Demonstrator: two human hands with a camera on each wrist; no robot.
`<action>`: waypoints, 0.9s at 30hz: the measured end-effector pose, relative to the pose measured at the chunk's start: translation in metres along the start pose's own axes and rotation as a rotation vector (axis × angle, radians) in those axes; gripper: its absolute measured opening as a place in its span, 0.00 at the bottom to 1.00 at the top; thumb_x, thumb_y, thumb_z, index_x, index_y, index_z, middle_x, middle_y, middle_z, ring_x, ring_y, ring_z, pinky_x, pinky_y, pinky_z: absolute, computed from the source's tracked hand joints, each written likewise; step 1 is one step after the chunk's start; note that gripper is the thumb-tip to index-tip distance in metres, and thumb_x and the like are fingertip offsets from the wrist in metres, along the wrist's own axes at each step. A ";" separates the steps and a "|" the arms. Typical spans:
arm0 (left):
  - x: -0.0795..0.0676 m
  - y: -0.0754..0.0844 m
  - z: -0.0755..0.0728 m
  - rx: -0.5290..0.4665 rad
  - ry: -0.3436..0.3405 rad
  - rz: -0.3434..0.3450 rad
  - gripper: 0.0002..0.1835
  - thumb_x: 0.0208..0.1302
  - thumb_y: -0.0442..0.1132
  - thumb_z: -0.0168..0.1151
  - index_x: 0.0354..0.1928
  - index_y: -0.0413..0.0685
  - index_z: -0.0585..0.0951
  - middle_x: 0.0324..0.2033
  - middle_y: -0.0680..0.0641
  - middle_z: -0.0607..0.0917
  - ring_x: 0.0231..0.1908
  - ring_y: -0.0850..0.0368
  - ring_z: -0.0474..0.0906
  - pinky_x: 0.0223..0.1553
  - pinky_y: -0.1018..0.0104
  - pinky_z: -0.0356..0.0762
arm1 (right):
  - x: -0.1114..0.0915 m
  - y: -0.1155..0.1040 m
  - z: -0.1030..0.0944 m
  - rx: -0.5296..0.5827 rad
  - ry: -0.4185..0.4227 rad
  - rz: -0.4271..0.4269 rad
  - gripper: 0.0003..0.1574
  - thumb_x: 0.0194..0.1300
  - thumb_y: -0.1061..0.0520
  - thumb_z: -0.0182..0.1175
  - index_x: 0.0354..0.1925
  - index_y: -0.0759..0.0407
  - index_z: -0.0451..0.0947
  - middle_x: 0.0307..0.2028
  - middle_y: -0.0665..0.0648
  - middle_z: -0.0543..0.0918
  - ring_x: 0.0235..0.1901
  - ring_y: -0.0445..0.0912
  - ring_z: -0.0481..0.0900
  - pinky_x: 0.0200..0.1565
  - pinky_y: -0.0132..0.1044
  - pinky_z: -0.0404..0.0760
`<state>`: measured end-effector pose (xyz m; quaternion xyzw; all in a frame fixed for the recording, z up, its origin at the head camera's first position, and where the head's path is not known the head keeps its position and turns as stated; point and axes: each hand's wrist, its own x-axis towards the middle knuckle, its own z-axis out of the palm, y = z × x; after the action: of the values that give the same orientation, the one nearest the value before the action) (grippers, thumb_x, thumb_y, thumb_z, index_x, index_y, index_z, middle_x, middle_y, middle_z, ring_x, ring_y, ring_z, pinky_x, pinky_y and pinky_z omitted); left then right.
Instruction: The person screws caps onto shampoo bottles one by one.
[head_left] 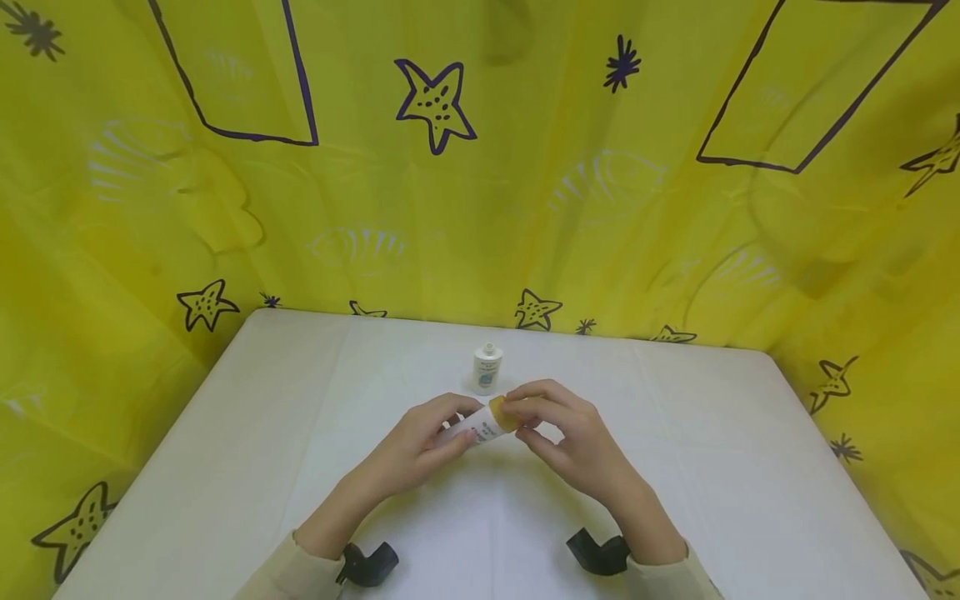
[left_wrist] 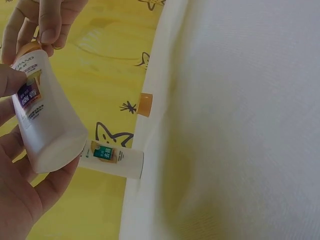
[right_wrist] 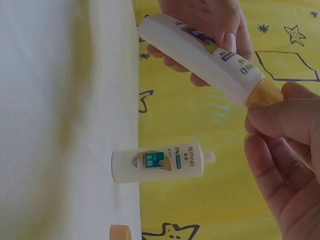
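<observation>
My left hand [head_left: 417, 443] grips a white shampoo-type bottle [head_left: 480, 427] round its body, holding it tilted above the table. The bottle has a purple label panel [right_wrist: 199, 38]. With thumb and fingertips my right hand [head_left: 576, 435] pinches the orange cap [right_wrist: 266, 93] on the bottle's neck end. Behind the hands, a second white bottle [head_left: 487, 372] stands upright on the table without a cap. Its small neck [right_wrist: 209, 157] is bare and its label panel [right_wrist: 154, 160] is green. A loose orange cap [left_wrist: 145, 105] sits on the table; the head view does not show it.
The table [head_left: 735, 467] has a white cover. A yellow curtain [head_left: 480, 208] with drawn starfish hangs behind it and along its sides. Black wrist mounts [head_left: 371, 565] show by both sleeves.
</observation>
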<state>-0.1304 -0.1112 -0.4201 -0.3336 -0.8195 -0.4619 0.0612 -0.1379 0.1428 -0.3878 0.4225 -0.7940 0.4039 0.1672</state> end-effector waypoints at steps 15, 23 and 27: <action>0.000 0.000 -0.002 -0.115 -0.120 -0.069 0.12 0.74 0.43 0.56 0.55 0.55 0.78 0.47 0.56 0.84 0.41 0.58 0.79 0.41 0.66 0.81 | -0.001 0.001 -0.004 -0.019 -0.069 -0.027 0.23 0.54 0.64 0.74 0.49 0.51 0.85 0.57 0.53 0.83 0.56 0.48 0.82 0.57 0.28 0.76; 0.000 -0.001 -0.001 -0.260 -0.177 -0.109 0.11 0.73 0.40 0.56 0.54 0.53 0.79 0.43 0.52 0.84 0.40 0.55 0.80 0.38 0.65 0.83 | -0.002 0.005 0.000 0.119 -0.036 -0.097 0.22 0.55 0.67 0.73 0.48 0.53 0.85 0.51 0.56 0.84 0.51 0.47 0.82 0.52 0.30 0.80; 0.000 0.001 0.000 -0.278 -0.176 -0.119 0.10 0.72 0.41 0.59 0.53 0.54 0.79 0.42 0.53 0.84 0.41 0.53 0.79 0.39 0.65 0.83 | -0.002 0.005 0.002 0.157 -0.011 -0.110 0.22 0.53 0.67 0.74 0.46 0.54 0.85 0.48 0.55 0.84 0.49 0.48 0.82 0.52 0.30 0.80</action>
<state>-0.1299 -0.1106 -0.4200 -0.3288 -0.7683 -0.5426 -0.0849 -0.1409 0.1437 -0.3930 0.4794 -0.7363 0.4529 0.1511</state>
